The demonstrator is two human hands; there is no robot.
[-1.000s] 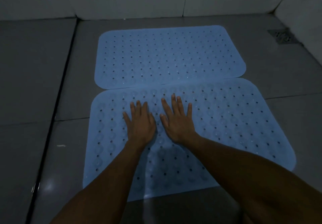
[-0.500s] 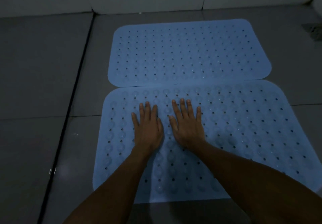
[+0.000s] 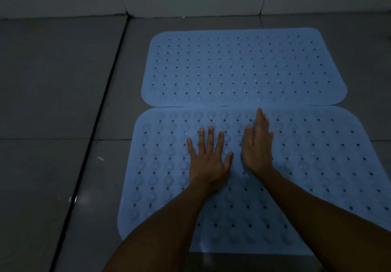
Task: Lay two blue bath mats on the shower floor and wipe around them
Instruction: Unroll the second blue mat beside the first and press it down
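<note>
Right hand tipped onto its edge; near mat being pressed flat.

The left hand [image 3: 208,161] is laid flat, fingers [image 3: 210,138] spread, grasping nothing; the right hand [image 3: 257,144], flat a moment ago, has been raised edgewise, released. Beyond the fingertips the near mat [image 3: 317,161] meets the far mat [image 3: 243,68]; bare floor [image 3: 63,102] lies leftward for wiping.

head view | looks forward-down, close over floor [image 3: 53,102] (single camera)
</note>
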